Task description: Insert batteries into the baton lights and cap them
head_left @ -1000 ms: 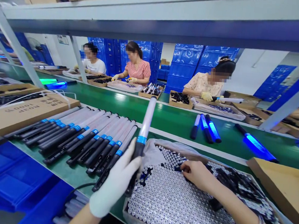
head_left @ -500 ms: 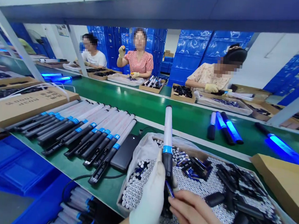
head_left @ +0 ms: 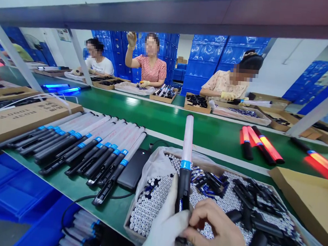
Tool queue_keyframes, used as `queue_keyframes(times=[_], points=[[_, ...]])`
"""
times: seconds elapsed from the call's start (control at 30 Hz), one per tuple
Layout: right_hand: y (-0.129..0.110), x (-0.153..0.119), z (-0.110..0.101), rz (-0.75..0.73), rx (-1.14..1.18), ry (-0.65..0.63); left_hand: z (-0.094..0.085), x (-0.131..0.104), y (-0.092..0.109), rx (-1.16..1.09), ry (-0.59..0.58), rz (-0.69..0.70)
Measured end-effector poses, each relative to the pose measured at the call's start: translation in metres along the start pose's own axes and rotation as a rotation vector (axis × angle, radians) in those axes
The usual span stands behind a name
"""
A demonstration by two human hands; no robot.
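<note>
Green table (head_left: 75, 187) below; over the battery box (head_left: 130, 233) the left hand (head_left: 164, 226) clasps a light stick (head_left: 185, 167), probably stiff, lightweight, best held by its handle (head_left: 183, 184); right hand (head_left: 218, 231), grasp unclear

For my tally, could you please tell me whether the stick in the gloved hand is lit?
Unlit: the held stick has a plain whitish tube, while the sticks at right glow red.

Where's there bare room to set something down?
Most room: green belt between blue-lit sticks and red-lit sticks. Smaller: bench between black cable and battery box. Crowded: that box, under left hand and right hand, and the row of unlit sticks.
</note>
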State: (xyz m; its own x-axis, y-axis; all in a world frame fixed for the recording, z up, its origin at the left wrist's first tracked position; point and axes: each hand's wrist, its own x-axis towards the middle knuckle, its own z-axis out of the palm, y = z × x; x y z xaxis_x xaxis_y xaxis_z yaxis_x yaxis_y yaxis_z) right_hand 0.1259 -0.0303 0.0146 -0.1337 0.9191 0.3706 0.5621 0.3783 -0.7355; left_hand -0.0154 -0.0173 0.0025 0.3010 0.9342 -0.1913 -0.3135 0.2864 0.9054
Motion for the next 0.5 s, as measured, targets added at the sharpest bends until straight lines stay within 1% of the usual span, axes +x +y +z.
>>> queue_keyframes(times=[0.07,0.1,0.13,0.2,0.27,0.33,0.4,0.43,0.5], points=[[0.006,0.01,-0.013,0.12,0.046,-0.043,-0.003,-0.002,0.004,0.043,0.03,0.007],[0.01,0.017,-0.02,0.17,0.028,-0.054,-0.004,-0.002,0.006,0.069,0.049,-0.002],[0.016,0.027,-0.027,0.206,-0.02,-0.067,-0.005,-0.001,0.009,0.087,0.056,-0.017],[0.029,0.048,-0.034,0.235,-0.161,-0.115,-0.005,0.003,0.013,0.085,0.025,-0.057],[0.043,0.069,-0.03,0.249,-0.255,-0.198,-0.004,0.007,0.014,0.086,-0.013,-0.082],[0.056,0.084,-0.016,0.269,-0.28,-0.257,-0.003,0.009,0.012,0.131,-0.016,-0.086],[0.064,0.092,-0.004,0.291,-0.272,-0.258,-0.004,0.009,0.009,0.164,0.002,-0.07],[0.066,0.094,-0.001,0.301,-0.266,-0.246,-0.005,0.008,0.008,0.164,0.013,-0.058],[0.064,0.092,-0.005,0.332,-0.266,-0.201,-0.007,0.008,0.007,0.141,0.045,-0.033]])
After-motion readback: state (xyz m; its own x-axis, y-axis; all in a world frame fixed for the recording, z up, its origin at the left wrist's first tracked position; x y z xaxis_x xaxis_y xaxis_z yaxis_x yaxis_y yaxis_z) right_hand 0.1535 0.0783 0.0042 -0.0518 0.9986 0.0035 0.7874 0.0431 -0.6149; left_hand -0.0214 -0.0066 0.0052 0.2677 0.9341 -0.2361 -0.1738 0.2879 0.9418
